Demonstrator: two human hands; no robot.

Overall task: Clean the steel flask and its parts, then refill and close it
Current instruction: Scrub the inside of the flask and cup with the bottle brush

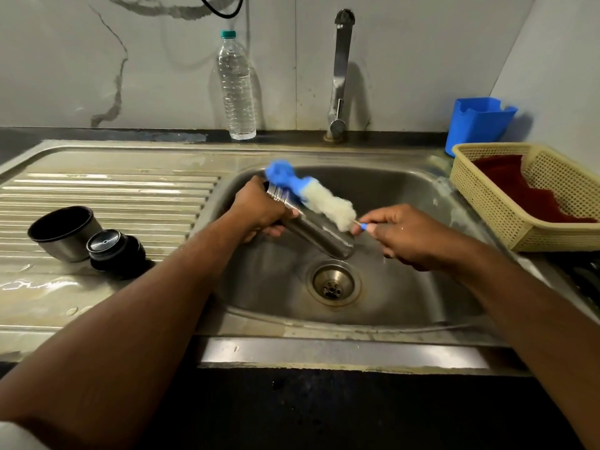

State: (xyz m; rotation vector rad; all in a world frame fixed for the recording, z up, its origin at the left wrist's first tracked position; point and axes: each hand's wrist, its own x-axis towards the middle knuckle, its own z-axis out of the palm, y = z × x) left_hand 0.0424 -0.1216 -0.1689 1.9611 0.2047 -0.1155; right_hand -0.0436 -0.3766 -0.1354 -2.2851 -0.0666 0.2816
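Left hand (259,209) grips flask (316,228); right hand (406,235) (pinching) holds brush (311,196).

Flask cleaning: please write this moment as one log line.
left hand grips flask | right hand holds brush outside flask | over sink

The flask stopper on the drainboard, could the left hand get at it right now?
Probably not straight away. The path to the stopper looks free, with only the cup beside it, but the left hand grips the steel flask over the sink and would first have to let it go.
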